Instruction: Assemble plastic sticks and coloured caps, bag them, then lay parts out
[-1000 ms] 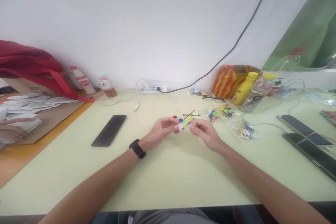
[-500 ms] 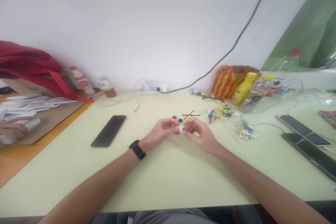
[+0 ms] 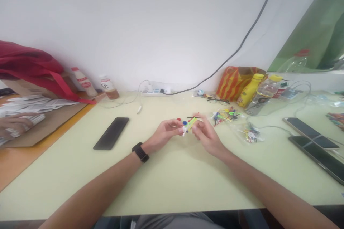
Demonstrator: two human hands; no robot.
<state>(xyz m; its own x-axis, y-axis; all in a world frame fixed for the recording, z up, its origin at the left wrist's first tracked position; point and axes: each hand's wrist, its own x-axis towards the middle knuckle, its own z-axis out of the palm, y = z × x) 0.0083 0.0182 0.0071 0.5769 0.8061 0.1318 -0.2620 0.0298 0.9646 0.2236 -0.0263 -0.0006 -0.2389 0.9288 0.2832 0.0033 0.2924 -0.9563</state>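
Plastic sticks (image 3: 190, 125) sit pinched by the left hand (image 3: 167, 131), seemingly for steadiness, right hand (image 3: 207, 136) curled alongside, grip unclear.

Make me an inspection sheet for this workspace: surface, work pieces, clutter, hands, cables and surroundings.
Surface: pale tabletop, bare in front of the hands.
Work pieces: small plastic pieces, white and yellow-green, between the hands; blue piece and red piece just beyond.
Clutter: black phone on the left; coloured heap, eyeglasses and yellow bottle on the right.
Hands: left hand pinches the pieces; right hand is at their other side, grip unclear.
Cables: dark cable runs up the wall from the power strip; white cable has a loose end.
Surroundings: white wall; another person's hand at far left.
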